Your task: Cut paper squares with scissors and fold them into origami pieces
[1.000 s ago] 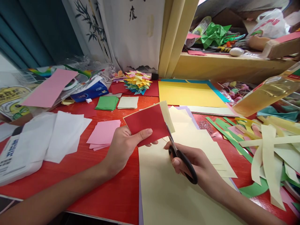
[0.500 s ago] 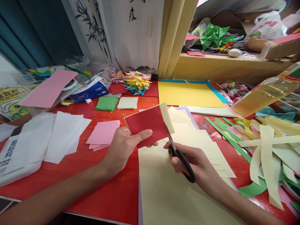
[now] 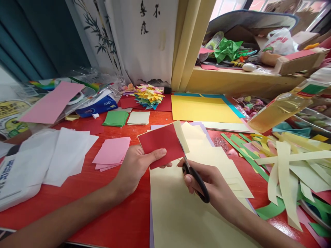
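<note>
My left hand pinches a red square of paper, thumb on top and fingers beneath. Behind the red square lies pale yellow paper, which sticks out past its right edge. My right hand grips black-handled scissors; their blades sit at the red square's right edge, on the pale yellow paper. Beneath both hands spread large pale yellow sheets over a lilac one. Left of my left hand is a stack of pink paper squares.
Green squares and cream squares lie behind. Paper strips heap up at the right, near a tilted bottle of yellowish liquid. White sheets lie left. A folded-paper cluster stands at the back beside yellow sheets.
The view has tilted up slightly, so things appear lower and a little further left. The scissor blades look more closed along the red square's edge. Both hands keep their hold.
</note>
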`<state>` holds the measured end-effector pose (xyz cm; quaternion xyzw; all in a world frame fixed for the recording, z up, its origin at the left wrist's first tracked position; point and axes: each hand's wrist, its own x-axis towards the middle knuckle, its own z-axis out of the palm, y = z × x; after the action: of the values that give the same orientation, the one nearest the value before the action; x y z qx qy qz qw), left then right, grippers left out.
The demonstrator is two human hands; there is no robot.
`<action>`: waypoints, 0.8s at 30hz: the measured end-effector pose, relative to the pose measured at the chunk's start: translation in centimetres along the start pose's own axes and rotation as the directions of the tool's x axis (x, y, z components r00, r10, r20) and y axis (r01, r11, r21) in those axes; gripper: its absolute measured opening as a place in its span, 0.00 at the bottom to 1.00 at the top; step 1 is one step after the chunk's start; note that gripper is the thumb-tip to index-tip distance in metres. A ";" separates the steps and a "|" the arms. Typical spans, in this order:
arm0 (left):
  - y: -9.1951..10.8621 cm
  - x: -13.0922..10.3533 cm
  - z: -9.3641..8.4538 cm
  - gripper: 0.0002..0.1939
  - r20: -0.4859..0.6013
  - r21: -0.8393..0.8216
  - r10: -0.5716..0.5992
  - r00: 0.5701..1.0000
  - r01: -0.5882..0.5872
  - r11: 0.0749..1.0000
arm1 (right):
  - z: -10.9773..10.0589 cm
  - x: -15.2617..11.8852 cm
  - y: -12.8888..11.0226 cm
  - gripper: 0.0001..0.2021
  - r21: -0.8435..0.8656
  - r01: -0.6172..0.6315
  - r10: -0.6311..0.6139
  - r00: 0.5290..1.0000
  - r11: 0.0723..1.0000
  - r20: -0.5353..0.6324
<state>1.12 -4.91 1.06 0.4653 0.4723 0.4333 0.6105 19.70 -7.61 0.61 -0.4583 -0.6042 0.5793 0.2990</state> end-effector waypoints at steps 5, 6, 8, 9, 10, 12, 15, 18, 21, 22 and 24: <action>0.0 0.0 0.0 0.11 -0.011 0.009 -0.001 1.000 0.001 1.000 | 0.0 0.2 0.2 0.14 0.002 0.000 0.000 1.000 1.000 -0.031; 0.0 0.0 0.0 0.11 -0.009 0.012 0.001 1.000 -0.001 1.000 | 0.0 0.2 0.2 0.15 0.004 -0.007 0.007 0.999 1.000 -0.036; 0.1 0.0 0.0 0.11 0.005 0.018 0.003 1.000 -0.004 1.000 | 0.0 0.3 0.1 0.15 -0.005 -0.015 0.014 0.999 1.000 -0.036; 0.1 0.0 0.0 0.11 0.014 0.019 0.003 1.000 -0.003 1.000 | 0.0 0.3 0.1 0.15 -0.015 -0.012 0.011 0.999 1.000 -0.032; 0.0 0.0 0.0 0.11 0.022 0.017 -0.001 1.000 0.001 1.000 | 0.0 0.3 0.0 0.14 -0.023 -0.006 0.006 1.000 1.000 -0.026; -0.1 -0.1 0.0 0.10 0.023 0.002 -0.007 1.000 0.007 1.000 | -0.1 0.2 0.0 0.13 -0.029 0.013 -0.013 1.000 0.999 -0.015; -0.2 -0.1 -0.1 0.08 0.024 -0.021 -0.011 1.000 0.012 1.000 | 0.0 0.2 0.1 0.12 -0.010 0.024 -0.024 1.000 1.000 -0.001; -0.1 -0.1 0.0 0.08 0.032 -0.033 -0.014 0.999 0.015 0.999 | 0.0 0.2 0.3 0.11 0.021 0.009 -0.008 1.000 1.000 -0.019; 0.0 -0.2 0.1 0.10 0.052 -0.001 0.004 0.999 -0.004 1.000 | 0.0 0.3 0.2 0.11 0.030 -0.008 0.009 1.000 1.000 -0.012; 0.1 -0.2 0.2 0.11 0.058 0.010 0.010 0.998 -0.010 1.000 | 0.0 0.3 0.1 0.11 0.022 -0.005 0.005 1.000 1.000 -0.003; 0.1 -0.2 0.2 0.11 0.066 0.014 0.014 0.998 -0.015 1.000 | -0.1 0.2 0.0 0.11 0.002 0.019 -0.019 1.000 1.000 0.002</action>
<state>1.31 -5.12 1.22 0.4872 0.4518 0.4186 0.6190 19.68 -7.36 0.55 -0.4517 -0.6083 0.5774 0.3042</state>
